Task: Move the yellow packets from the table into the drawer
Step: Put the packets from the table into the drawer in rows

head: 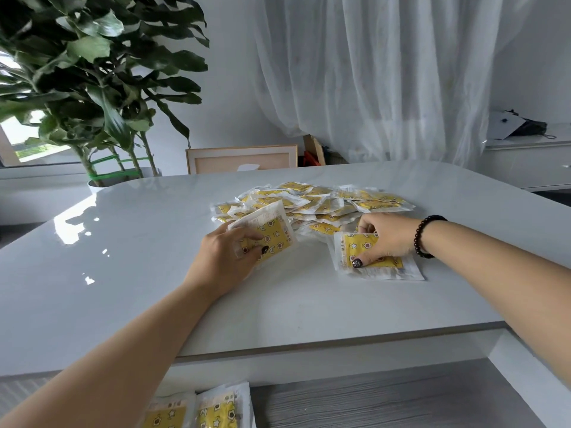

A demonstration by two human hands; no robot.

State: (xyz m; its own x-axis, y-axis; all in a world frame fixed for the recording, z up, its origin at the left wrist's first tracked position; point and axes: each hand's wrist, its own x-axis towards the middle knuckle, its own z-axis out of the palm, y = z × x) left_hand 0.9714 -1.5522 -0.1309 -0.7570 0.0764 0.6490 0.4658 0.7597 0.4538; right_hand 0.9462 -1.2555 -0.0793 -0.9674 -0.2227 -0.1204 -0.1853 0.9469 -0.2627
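Gathering step: the left hand [227, 257] grips a small stack of packets [268, 233], the right hand [386, 237] pinches another stack [375, 257] flat on the table [154, 242]; next, carry both to the near drawer [370, 403].

- Two yellow star-printed packets in clear wrap [197, 410] below the glossy white bench [154, 242] are cut off by the bottom edge
- Small print on the packets is too fine to read
- Lower packets in the heaped pile of yellow packets [312, 202] are covered by upper ones
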